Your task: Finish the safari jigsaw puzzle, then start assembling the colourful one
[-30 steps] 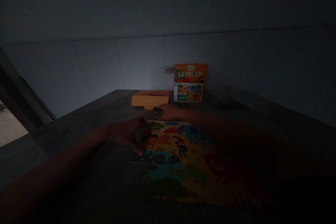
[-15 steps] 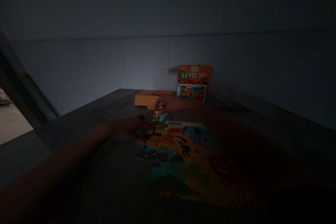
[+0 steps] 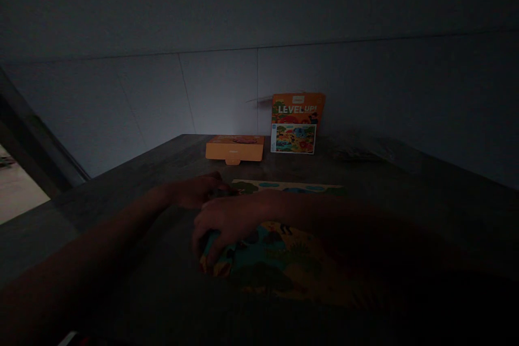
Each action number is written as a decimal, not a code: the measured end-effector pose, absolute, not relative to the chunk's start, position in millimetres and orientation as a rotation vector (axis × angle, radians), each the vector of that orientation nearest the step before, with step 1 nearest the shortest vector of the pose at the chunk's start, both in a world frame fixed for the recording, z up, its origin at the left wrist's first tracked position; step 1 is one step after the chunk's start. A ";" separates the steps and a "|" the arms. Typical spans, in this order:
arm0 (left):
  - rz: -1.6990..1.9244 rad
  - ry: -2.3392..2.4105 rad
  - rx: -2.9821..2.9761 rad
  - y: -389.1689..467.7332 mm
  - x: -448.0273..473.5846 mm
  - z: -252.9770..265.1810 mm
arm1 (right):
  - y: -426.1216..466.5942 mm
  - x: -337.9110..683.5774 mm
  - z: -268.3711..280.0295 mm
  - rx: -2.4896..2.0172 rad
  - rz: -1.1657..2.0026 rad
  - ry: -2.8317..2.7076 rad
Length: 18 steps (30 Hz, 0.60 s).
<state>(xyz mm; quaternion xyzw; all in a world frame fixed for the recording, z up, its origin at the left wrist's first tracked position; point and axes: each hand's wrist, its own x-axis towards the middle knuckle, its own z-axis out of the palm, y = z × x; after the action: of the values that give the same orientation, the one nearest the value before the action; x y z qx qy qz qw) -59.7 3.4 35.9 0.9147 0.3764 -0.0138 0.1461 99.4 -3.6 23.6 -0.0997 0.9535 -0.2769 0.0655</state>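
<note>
A jigsaw puzzle (image 3: 284, 275) with a bright animal scene lies on the dark table, partly covered by my right arm. My right hand (image 3: 227, 221) is bent over the puzzle's left edge. Its fingers are closed on a puzzle piece (image 3: 214, 267) coloured blue, yellow and red, beside the blue part of the picture. Whether that piece touches its neighbours I cannot tell. Just beyond, my left hand (image 3: 198, 189) rests by the upper left edge, fingers stretched toward the puzzle. The fingertips are dim and partly hidden, with nothing visible in them.
An orange box (image 3: 235, 151) lies flat toward the back of the table. Behind the puzzle stands an orange "LEVEL UP!" box (image 3: 298, 105), with a picture card (image 3: 294, 139) leaning on its front. Clear plastic wrapping (image 3: 360, 148) sits at the back right. The light is very dim.
My right hand has come from near the flat orange box toward me, down to the puzzle's left edge, carrying the puzzle piece. My left hand has stayed at nearly the same place.
</note>
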 end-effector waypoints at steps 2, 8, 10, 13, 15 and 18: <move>-0.042 1.063 2.654 4.9 -61.0 34.9 | -1.5 100.1 21.4 -0.281 -0.815 2.886; -0.020 1.121 2.614 2.4 -59.7 35.6 | -5.4 98.4 20.2 -0.313 -0.910 2.843; -0.027 1.145 2.594 1.7 -59.1 35.9 | -7.2 97.6 21.4 -0.323 -0.975 2.788; -0.062 1.154 2.575 2.7 -59.3 35.9 | -9.8 97.6 24.0 -0.346 -1.021 2.769; -0.057 1.145 2.577 3.6 -59.6 35.7 | -10.8 97.9 25.0 -0.348 -1.020 2.785; -0.035 1.130 2.590 4.3 -60.1 35.3 | -10.2 98.3 24.1 -0.326 -1.008 2.809</move>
<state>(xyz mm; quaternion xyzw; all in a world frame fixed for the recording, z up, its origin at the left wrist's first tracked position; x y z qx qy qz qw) -60.1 4.3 35.3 0.9051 0.3949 -0.0121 0.1572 98.3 -10.2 24.1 -0.1085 0.9334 -0.3349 0.0695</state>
